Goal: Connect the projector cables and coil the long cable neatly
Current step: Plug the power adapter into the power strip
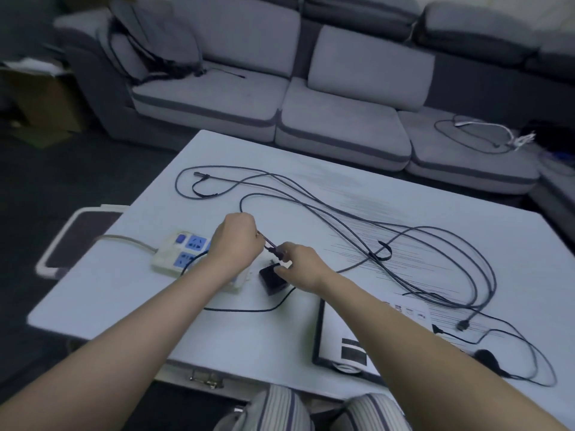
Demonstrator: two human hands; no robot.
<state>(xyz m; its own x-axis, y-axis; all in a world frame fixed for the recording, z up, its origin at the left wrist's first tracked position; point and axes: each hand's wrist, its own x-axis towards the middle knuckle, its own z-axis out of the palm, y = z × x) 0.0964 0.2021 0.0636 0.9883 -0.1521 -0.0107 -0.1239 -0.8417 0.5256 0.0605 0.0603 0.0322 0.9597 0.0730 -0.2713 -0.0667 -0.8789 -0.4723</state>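
Observation:
My left hand [236, 241] and my right hand [298, 264] meet over the middle of the white table [124, 300], both pinching a short dark cable end [271, 245] stretched between them. A black adapter block [273, 279] lies just below my right hand, with a thin black lead running off it. A white power strip [180, 250] with blue sockets sits under my left wrist. The long dark cable [373, 231] sprawls in loose loops across the table. The white projector [342, 334] sits at the near right, partly under my right forearm.
A grey sofa [311, 119] runs behind the table, with a backpack [155, 45] on its left seat and a white cable [485, 129] on its right seat. A cardboard box [40, 98] stands at far left. A small black plug [487, 357] lies near the table's right edge.

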